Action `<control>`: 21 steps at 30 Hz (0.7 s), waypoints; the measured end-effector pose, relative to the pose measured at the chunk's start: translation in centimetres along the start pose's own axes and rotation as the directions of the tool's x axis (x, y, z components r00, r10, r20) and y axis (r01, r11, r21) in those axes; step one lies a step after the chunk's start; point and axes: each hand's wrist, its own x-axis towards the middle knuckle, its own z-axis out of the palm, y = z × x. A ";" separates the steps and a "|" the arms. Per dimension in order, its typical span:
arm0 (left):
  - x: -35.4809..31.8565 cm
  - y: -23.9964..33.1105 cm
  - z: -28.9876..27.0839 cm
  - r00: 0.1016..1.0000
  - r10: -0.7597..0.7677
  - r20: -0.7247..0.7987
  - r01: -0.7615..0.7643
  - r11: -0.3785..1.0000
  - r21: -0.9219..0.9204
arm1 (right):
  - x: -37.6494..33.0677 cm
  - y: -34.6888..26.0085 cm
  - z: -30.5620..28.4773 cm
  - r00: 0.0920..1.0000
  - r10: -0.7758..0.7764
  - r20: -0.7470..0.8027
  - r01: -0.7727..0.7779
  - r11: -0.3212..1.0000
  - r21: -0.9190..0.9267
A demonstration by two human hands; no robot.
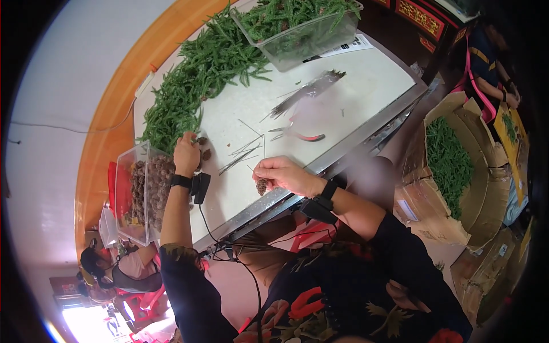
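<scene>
Right hand [284, 174] at near table edge, fingers pinched on small brown cone [262, 186], cone hanging below fingertips, long axis roughly vertical. Left hand [186, 153] farther left, fingers curled at green sprig pile [189, 86], loose cones [204, 150] just right; grip unclear.

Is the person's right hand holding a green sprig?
No: the right hand grips a small brown pine cone at the table edge, while the green sprigs lie farther up the table.

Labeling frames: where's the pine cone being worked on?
Head view, centre: the pine cone is held in the right hand at the table's near edge.
</scene>
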 end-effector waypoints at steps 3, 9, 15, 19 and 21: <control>0.6 -0.1 0.0 1.000 0.011 -0.011 -0.011 1.000 -0.004 | 0.4 -0.2 0.3 1.000 -0.007 -0.002 0.007 1.000 -0.001; 2.3 0.5 -0.4 0.997 0.057 -0.042 -0.055 0.997 0.054 | 0.7 0.2 1.0 1.000 0.020 0.008 -0.020 0.999 0.030; 6.8 4.8 -0.3 0.978 0.210 -0.014 -0.209 0.978 0.024 | 0.0 -0.8 0.7 0.998 0.067 0.018 -0.069 0.995 0.069; 10.6 5.1 2.8 0.923 0.382 -0.044 -0.378 0.923 0.070 | -0.2 -1.4 0.9 0.999 0.039 0.008 -0.040 0.994 0.104; 12.3 4.0 3.7 0.918 0.395 0.033 -0.395 0.907 0.146 | -0.3 -1.8 0.9 0.999 0.045 0.021 -0.046 0.995 0.090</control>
